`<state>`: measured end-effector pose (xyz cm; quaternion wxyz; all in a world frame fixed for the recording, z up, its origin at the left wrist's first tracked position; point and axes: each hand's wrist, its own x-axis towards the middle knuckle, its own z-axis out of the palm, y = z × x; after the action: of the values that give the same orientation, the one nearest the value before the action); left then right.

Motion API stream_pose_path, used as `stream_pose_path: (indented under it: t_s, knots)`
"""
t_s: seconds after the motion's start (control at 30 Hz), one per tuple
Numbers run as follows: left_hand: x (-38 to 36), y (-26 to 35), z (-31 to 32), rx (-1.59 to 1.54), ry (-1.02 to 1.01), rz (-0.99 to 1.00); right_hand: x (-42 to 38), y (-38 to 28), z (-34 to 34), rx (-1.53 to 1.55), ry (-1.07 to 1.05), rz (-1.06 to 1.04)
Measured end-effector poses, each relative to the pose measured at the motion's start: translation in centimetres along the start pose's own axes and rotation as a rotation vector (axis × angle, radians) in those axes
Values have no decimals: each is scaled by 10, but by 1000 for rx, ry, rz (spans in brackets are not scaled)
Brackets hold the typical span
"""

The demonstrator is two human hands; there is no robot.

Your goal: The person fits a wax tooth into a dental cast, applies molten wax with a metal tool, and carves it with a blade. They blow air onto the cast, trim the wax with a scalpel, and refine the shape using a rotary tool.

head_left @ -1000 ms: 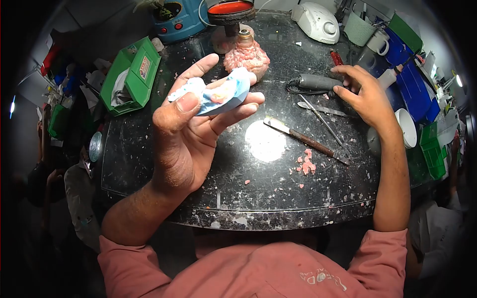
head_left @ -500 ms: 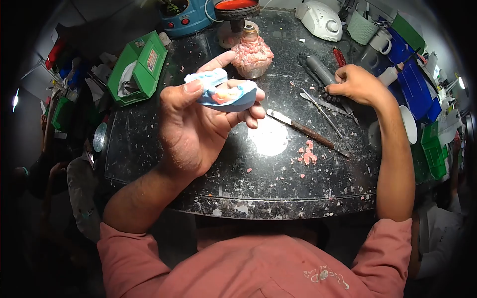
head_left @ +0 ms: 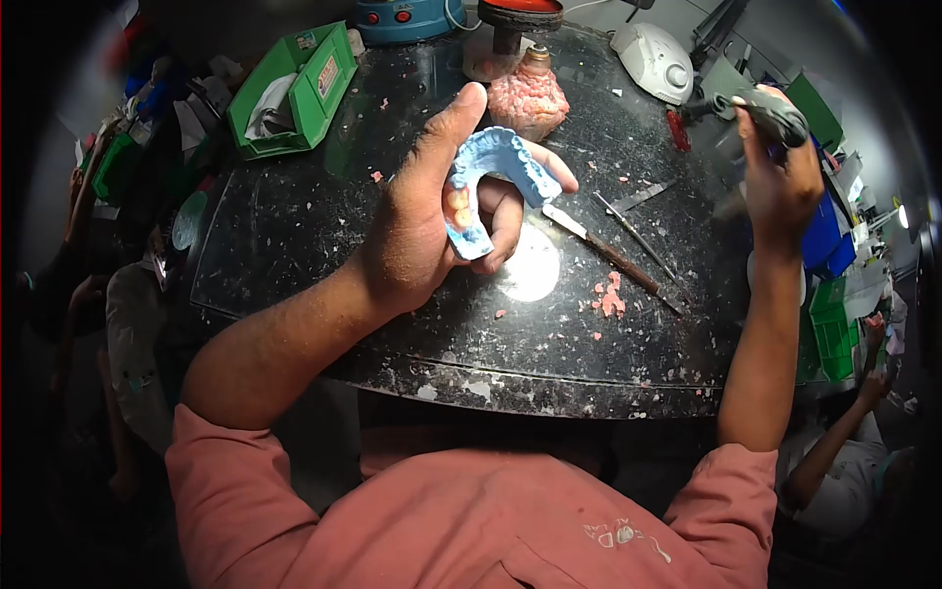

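Observation:
A blue horseshoe-shaped dental cast (head_left: 498, 157) with yellowish teeth at its left side is held in my left hand (head_left: 422, 216), fingers behind it and thumb beside its upper left. My right hand (head_left: 783, 187), raised at the upper right, is closed round a dark grey handpiece (head_left: 770, 113). Between the hands, on the black table (head_left: 491, 344), lie a knife with a brown handle (head_left: 618, 257), a thin metal tool (head_left: 638, 239) and a flat metal blade (head_left: 643, 196). Pink crumbs (head_left: 610, 294) are next to the knife.
A green bin (head_left: 329, 88) stands at the back left. Behind the cast are a pink wax-covered bottle (head_left: 530, 98) and a red-topped dish (head_left: 520, 14). A white device (head_left: 653, 64) and a red-handled tool (head_left: 678, 130) are back right. Co-workers' arms (head_left: 834, 437) show at the sides.
My left hand has turned the cast so that its arch and teeth face the camera. My right hand has lifted the handpiece off the table, up and to the right.

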<state>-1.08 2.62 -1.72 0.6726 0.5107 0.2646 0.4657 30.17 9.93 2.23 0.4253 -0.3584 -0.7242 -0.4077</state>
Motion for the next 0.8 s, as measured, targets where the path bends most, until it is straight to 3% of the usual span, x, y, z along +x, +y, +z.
stream_pose_path:
  t_s: [0.03,0.13,0.17,0.23,0.27,0.3,0.4,0.5,0.57,0.63,0.73,0.8]
  knots:
    - [0,2,-1,19,4,16,5,3,-6,38,9,-15]
    - [-1,6,-5,-2,-26,24,5,10,-37,-18,-478,766]
    - [-2,5,-4,-44,-28,9,-15,34,-31,493,-387,918]
    - [-2,4,-4,-129,-30,-20,-12,22,-33,991,-365,1391]
    - [-4,5,-1,-197,-3,-39,-23,32,-19,1594,-409,1340]
    - [-3,3,-3,-189,-34,-44,-22,15,-12,1879,-319,1333]
    - [0,1,-6,-171,-93,-78,-16,-43,-8,1940,-232,1161]
    - [-1,-3,-7,-268,-5,-131,-22,-80,-13,2021,-245,927]
    - [1,-4,-17,-69,-224,-177,-14,-108,-29,2142,-326,879]
    - [-2,-1,-9,-123,-162,-197,-14,-127,-43,1902,-377,922]
    - [-9,-5,-7,-103,-109,-216,-26,-128,-33,1658,-382,605]
    - [-16,-17,-9,-109,-47,-116,-18,-125,-34,1504,-458,384]
